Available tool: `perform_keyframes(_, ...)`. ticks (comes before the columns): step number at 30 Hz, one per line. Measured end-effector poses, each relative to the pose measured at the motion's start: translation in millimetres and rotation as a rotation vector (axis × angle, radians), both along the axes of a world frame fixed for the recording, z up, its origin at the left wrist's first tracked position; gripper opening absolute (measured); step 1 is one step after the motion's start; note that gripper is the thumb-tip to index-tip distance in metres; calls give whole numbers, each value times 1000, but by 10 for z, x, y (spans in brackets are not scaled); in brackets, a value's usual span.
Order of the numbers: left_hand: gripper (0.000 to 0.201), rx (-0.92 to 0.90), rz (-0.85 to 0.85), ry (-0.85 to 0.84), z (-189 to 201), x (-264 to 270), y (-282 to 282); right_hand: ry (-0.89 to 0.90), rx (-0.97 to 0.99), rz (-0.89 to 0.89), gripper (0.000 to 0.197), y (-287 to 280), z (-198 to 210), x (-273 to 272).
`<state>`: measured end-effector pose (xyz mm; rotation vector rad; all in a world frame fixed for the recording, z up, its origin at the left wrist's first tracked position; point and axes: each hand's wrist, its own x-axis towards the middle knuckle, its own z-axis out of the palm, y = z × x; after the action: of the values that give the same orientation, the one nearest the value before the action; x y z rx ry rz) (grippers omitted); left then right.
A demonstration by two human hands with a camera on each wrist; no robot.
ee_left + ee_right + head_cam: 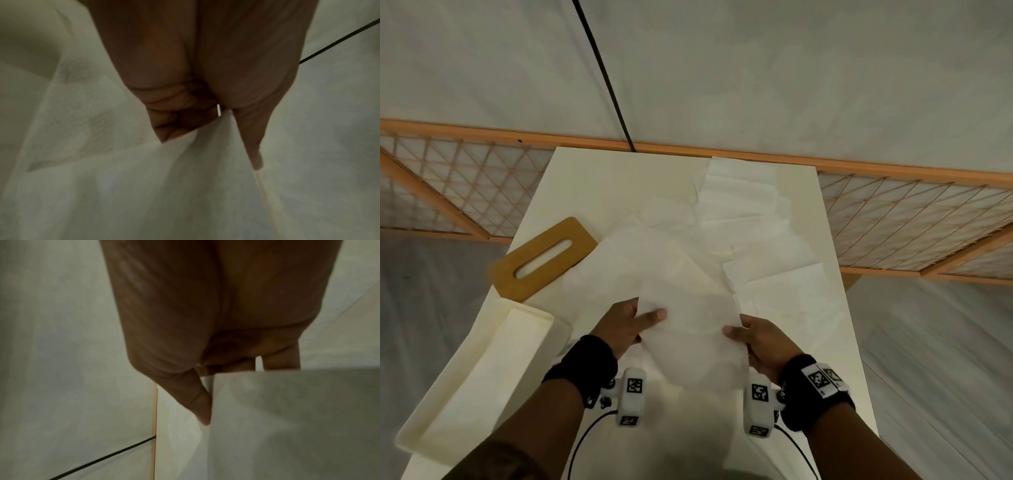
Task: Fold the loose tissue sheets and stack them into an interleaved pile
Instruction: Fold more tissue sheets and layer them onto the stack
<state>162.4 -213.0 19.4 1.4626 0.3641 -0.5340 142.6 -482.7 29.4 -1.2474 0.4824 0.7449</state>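
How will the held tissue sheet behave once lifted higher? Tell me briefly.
The sheet is probably floppy: it sags between the left hand and right hand. It is likely very light, and thin enough to look translucent. It may tear if pulled hard.

Tissue sheet (688, 329): white, thin, translucent; being held up off the table (835, 342) at its near end, hanging slightly rumpled, pinched along both side edges.

Loose tissue sheets (661, 253): white, lying flat and overlapping across the table's middle.

Folded tissues (743, 192): white, lying overlapped toward the table's far right.
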Motion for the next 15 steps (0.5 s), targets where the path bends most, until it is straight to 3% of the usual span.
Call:
perform_keyframes(3, 40, -139, -7, 97, 56, 4, 41, -37, -85, -9, 29, -12, -63, 16)
perform_keyframes(6, 70, -167, -82, 141, 49, 7, 117, -74, -118, -58, 24, -49, -16, -3)
perform_keyframes(7, 70, -146, -106, 127, 40, 6, 131, -91, -124, -66, 23, -67, -4, -14)
perform_keyframes(10, 33, -91, -104, 99, 32, -15, 129, -150, -157, -44, 23, -119, 41, -52)
perform_keyframes(13, 39, -109, -92, 96, 48, -31, 93, -196, -179, -8, 19, -150, 83, -71)
perform_keyframes(15, 25, -92, -87, 93, 98, -51, 60, -215, -180, 33, 18, -155, 124, -84)
